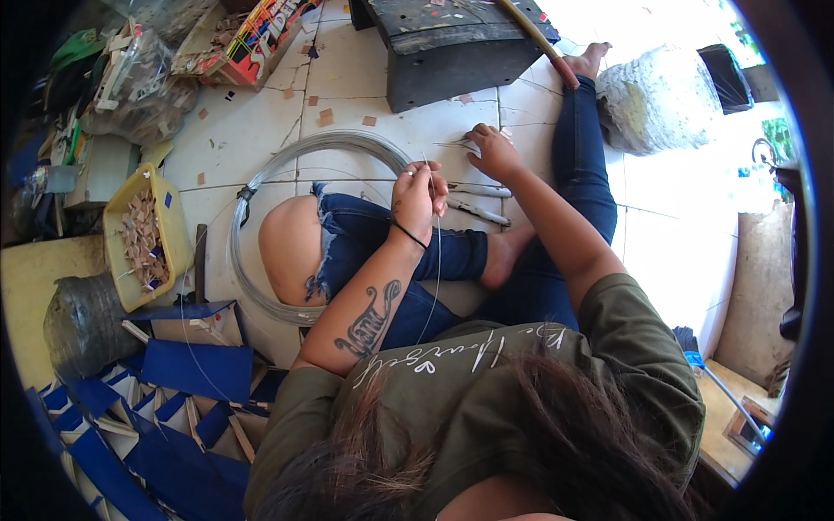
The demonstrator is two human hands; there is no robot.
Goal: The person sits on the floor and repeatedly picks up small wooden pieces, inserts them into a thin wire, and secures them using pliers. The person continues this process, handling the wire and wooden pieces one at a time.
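My left hand (417,189) is closed in a pinch round a thin metal wire (439,252), which hangs down past my wrist toward my lap. My right hand (495,154) is held low over the tiles to the right, fingers bent and apart, beside some short wire pieces (452,142). Whether its fingertips touch them I cannot tell. A large coil of silvery wire (252,178) circles my bent left knee, bound with a dark tie. Between my hands and my foot lies a metal tool with two long handles (473,209), partly hidden behind my left hand.
A dark box-like block (460,74) with a stick (534,39) across it stands ahead. To the left are a yellow basket (178,217) of small brown pieces and many blue-and-white boxes (195,369). A wrapped roll (660,100) sits far right. Small brown squares dot the tiles.
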